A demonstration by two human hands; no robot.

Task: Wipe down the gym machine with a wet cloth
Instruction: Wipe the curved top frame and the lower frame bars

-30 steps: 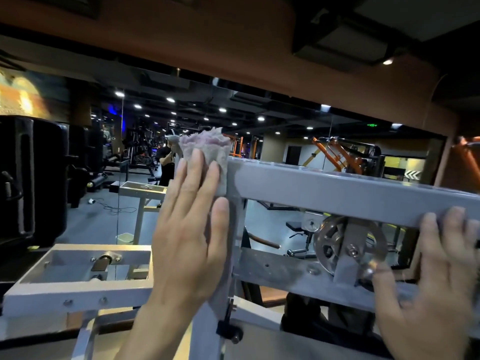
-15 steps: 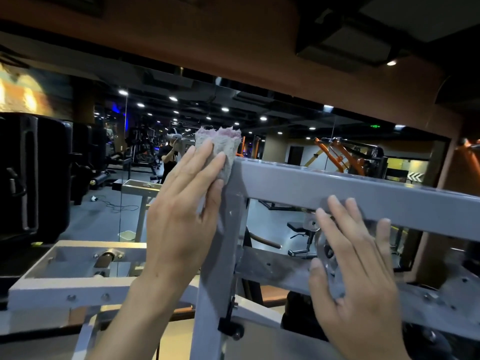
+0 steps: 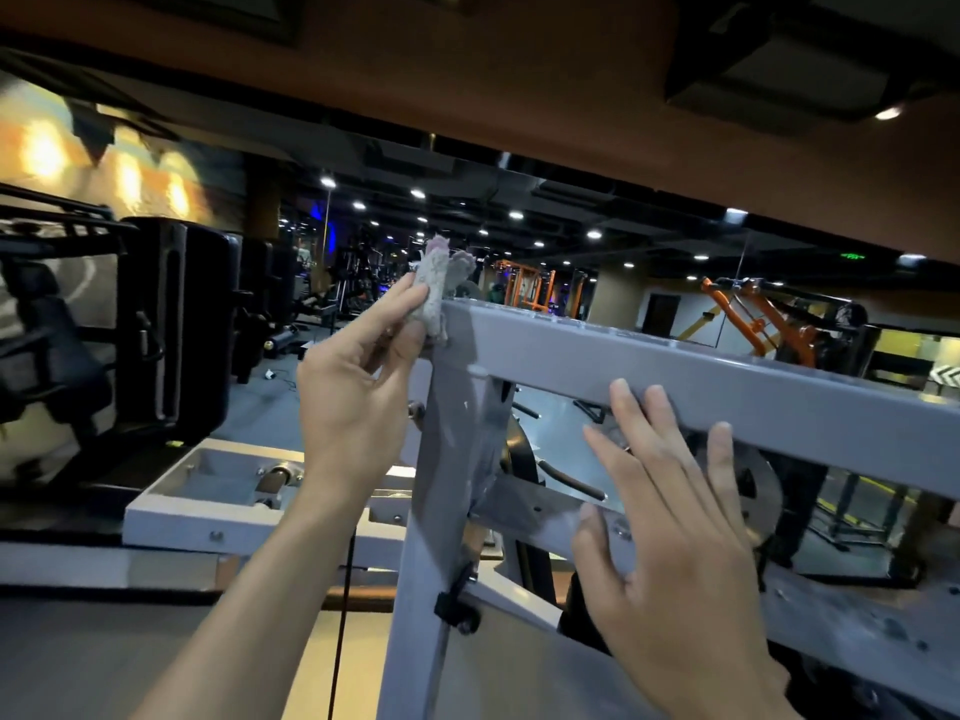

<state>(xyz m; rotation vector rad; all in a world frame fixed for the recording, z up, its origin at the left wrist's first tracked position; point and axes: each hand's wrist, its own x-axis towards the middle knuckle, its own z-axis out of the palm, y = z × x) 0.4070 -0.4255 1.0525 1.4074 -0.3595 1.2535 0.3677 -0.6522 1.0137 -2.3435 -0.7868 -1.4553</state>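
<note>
In the head view, the cloth [image 3: 435, 288] stands bunched and roughly upright, pale grey with pinkish tips, against the top left corner of the grey gym machine frame [image 3: 701, 387]. The left hand [image 3: 353, 397] pinches it between thumb and fingers. The right hand [image 3: 670, 543] is spread, fingers straight, its fingertips at the lower edge of the frame's crossbar, which runs lengthwise down to the right.

The left hand [image 3: 353, 402] pinches a cloth [image 3: 434, 293] against the grey frame's [image 3: 727, 392] corner; the right hand [image 3: 675, 553] lies open on its crossbar.

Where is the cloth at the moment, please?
In the head view, left of centre: the left hand pinches the cloth against the grey frame's top corner.
</note>
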